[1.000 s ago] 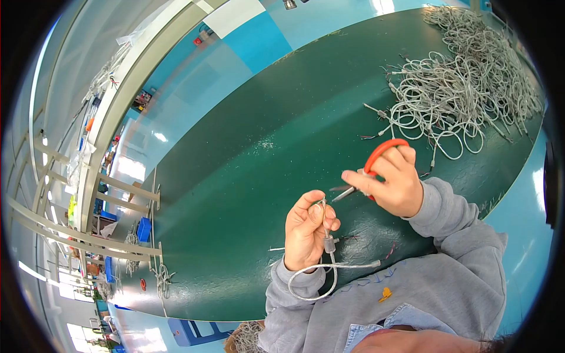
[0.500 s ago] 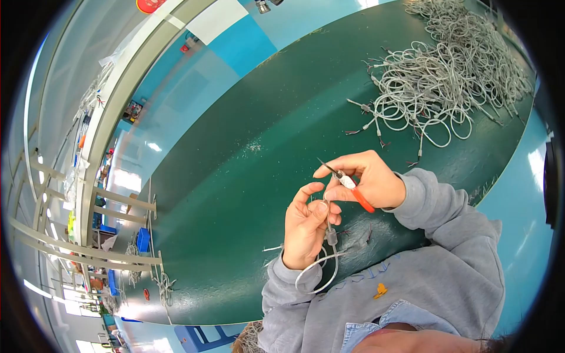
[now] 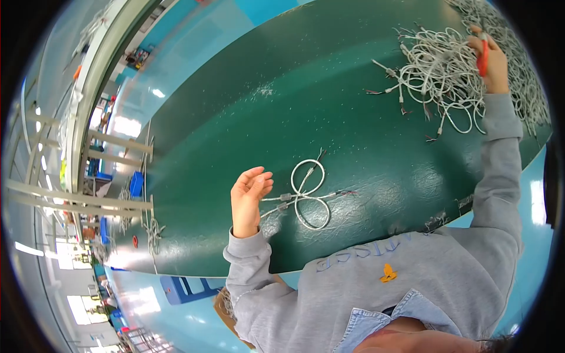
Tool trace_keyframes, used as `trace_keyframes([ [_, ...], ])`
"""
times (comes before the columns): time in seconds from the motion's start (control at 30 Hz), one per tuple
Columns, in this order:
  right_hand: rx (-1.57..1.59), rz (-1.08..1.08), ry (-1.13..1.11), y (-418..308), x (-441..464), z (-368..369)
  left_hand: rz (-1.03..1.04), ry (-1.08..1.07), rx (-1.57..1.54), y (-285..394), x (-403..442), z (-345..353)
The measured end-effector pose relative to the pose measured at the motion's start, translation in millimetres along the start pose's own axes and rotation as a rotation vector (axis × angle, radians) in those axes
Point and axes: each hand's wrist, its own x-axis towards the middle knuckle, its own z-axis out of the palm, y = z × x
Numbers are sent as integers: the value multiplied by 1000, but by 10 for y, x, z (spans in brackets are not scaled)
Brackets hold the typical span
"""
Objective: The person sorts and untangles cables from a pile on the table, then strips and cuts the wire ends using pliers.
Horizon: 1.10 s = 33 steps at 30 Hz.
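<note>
My right hand (image 3: 493,62) is stretched out at the far right, over a large heap of grey cables (image 3: 441,70). In it are small red-handled pliers (image 3: 483,56); whether its fingers also touch a cable I cannot make out. My left hand (image 3: 250,194) hovers above the table's near side, fingers loosely bent and thumb apart, with nothing in it. Just right of it lies looped grey cable (image 3: 312,228), with grey blocks along it and thin stripped wires at the ends. Part of this cable passes behind my left hand.
The long green table (image 3: 223,153) runs across the view, with white scraps (image 3: 265,90) scattered on it. A blue stool (image 3: 176,289) and a cardboard box (image 3: 226,312) stand below its near edge. Metal racking (image 3: 88,135) lies to the left.
My right hand has moved up and right to the heap, still with the pliers. My left hand has let go of the cable and shifted left. The looped cable now lies on the table.
</note>
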Motion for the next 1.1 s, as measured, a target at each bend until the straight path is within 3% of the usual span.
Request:
trace_keyframes([
  [0.13,-119,-16,61,776,692,-500,-5,56,291,-170,-47,-117],
  [0.2,-1087,-109,419,936,833,-635,59,46,573,-248,-78,-91],
  [0.27,-1172,-64,432,1024,836,-689,98,47,709,-300,-76,-136],
  [0.3,-1263,-13,448,1064,822,-706,240,54,884,-346,-69,-189],
  [0.37,-1212,-60,413,1037,740,-621,528,68,1231,-416,-63,-258],
  [0.4,-1162,-97,378,998,654,-546,522,73,1232,-414,-74,-265],
  [0.5,-957,-202,238,607,171,-134,106,507,1490,-346,-80,-292],
  [0.57,-800,-267,138,386,-128,160,-6,518,1552,-366,-51,-325],
  [0.63,-399,-369,-159,319,-382,419,-224,535,1648,-408,-13,-322],
  [0.67,-409,-331,-198,131,-606,592,-225,538,1651,-407,-7,-274],
  [0.77,-295,-362,-418,-187,-1112,967,-85,512,1391,-405,22,-46],
  [0.83,-172,-255,-574,-297,-1344,1126,-60,463,1292,-434,97,16],
  [0.93,-107,-292,-634,-370,-1564,1265,7,361,1097,-394,232,129],
  [1.0,10,-93,-801,-426,-1643,1299,147,172,313,-289,245,226],
  [1.03,5,-101,-776,-469,-1651,1314,199,62,-81,-218,255,283],
  [1.1,128,17,-904,-569,-1646,1340,273,-20,-116,12,233,448],
])
